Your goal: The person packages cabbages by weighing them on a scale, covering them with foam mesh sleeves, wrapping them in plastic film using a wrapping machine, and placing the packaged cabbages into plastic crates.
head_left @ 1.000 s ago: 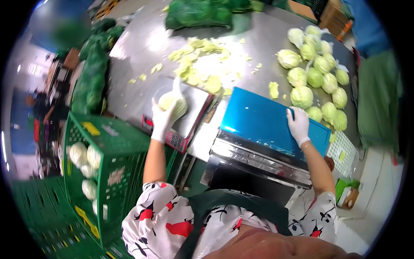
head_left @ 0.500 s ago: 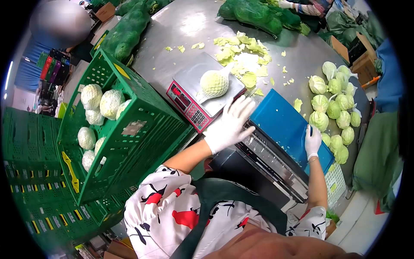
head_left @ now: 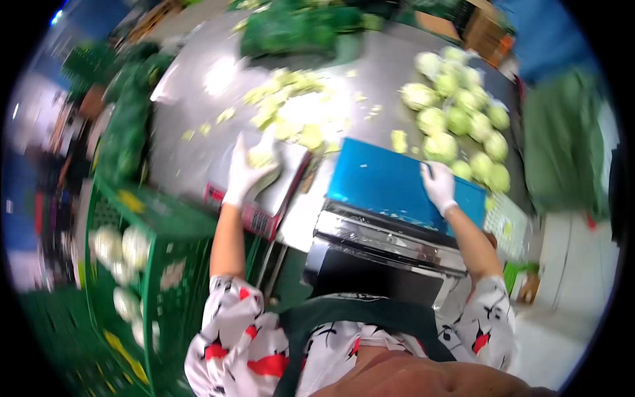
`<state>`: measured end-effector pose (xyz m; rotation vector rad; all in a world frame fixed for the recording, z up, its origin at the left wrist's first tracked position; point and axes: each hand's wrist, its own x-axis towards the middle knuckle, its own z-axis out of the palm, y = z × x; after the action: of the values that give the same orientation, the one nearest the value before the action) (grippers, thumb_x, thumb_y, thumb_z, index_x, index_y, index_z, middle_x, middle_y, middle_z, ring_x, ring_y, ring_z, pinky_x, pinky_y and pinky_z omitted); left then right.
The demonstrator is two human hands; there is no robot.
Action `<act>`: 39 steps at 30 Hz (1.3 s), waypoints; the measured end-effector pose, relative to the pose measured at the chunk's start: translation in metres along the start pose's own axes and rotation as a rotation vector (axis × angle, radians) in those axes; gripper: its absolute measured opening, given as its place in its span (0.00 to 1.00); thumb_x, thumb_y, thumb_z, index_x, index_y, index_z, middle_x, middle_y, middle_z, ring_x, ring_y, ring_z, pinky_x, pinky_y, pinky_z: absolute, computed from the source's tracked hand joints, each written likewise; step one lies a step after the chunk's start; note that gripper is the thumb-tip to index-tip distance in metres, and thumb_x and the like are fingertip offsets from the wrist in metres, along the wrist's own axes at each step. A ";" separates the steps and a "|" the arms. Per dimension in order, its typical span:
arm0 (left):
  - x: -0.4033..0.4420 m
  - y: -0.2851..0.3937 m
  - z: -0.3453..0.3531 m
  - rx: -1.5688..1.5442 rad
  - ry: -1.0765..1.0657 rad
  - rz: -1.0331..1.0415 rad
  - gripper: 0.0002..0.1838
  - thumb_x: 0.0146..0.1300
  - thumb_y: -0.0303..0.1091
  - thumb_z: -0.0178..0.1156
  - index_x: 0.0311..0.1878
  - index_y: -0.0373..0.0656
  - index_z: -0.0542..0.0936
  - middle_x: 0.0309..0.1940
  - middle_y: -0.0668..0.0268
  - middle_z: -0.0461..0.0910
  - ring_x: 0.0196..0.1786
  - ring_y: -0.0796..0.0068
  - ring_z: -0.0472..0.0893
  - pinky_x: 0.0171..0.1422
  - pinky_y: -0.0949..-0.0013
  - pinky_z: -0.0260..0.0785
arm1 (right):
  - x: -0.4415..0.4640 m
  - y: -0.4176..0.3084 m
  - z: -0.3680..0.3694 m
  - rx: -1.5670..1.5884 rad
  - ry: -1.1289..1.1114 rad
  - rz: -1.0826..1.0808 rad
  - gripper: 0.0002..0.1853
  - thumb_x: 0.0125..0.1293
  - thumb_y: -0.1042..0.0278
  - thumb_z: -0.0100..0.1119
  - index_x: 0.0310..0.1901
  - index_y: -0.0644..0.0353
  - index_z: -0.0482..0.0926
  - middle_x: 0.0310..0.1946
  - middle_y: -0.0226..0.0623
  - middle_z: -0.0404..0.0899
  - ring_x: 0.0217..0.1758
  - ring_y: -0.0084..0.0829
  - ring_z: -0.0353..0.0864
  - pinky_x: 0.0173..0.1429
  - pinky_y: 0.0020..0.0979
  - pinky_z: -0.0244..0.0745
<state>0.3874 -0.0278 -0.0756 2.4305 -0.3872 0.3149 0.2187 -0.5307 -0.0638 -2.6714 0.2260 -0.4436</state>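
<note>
My gloved left hand (head_left: 243, 173) is on a cabbage (head_left: 263, 159) in a white foam net, its fingers curved around the left side. Beneath them is the metal pan of a red-edged digital scale (head_left: 286, 178). Motion blur softens the hand and the cabbage. To the right, my gloved right hand (head_left: 438, 185) rests with its fingers apart on the blue top (head_left: 377, 175) of a wrapping machine, holding nothing. The machine's clear-and-metal front (head_left: 390, 233) faces my body.
Loose cabbage leaves (head_left: 297, 109) lie beyond the scale. Several trimmed cabbages (head_left: 456, 119) sit at the right of the metal table (head_left: 192, 119). A green crate (head_left: 182, 264) with netted cabbages stands at the left. Green net sacks (head_left: 288, 33) lie at the back.
My left hand has moved left from beside the machine onto the netted cabbage on the scale. The view has turned, while my right hand stays on the blue top.
</note>
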 end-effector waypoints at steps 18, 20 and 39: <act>0.015 -0.029 -0.003 -0.132 -0.250 -0.334 0.56 0.42 0.37 0.82 0.72 0.31 0.60 0.60 0.50 0.74 0.57 0.63 0.79 0.61 0.64 0.73 | 0.201 0.190 0.016 -0.152 0.375 0.226 0.21 0.63 0.55 0.62 0.49 0.64 0.78 0.44 0.52 0.79 0.49 0.53 0.78 0.56 0.47 0.73; 0.016 -0.006 -0.005 -0.096 -0.267 -0.381 0.53 0.44 0.34 0.81 0.71 0.31 0.61 0.58 0.51 0.76 0.56 0.64 0.79 0.61 0.64 0.74 | 0.248 0.206 0.018 -0.191 0.255 0.420 0.22 0.58 0.54 0.66 0.46 0.64 0.81 0.47 0.54 0.80 0.50 0.54 0.80 0.55 0.47 0.76; 0.026 0.030 -0.004 -0.207 -0.245 -0.607 0.43 0.54 0.31 0.73 0.70 0.35 0.62 0.56 0.55 0.77 0.55 0.67 0.79 0.63 0.65 0.72 | 0.350 0.220 0.072 -0.496 0.018 0.340 0.15 0.54 0.57 0.67 0.43 0.52 0.86 0.55 0.46 0.79 0.58 0.52 0.78 0.51 0.56 0.76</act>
<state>0.4003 -0.0523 -0.0474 2.2539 0.2150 -0.2755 0.5508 -0.7793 -0.1253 -3.0130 0.8820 -0.3335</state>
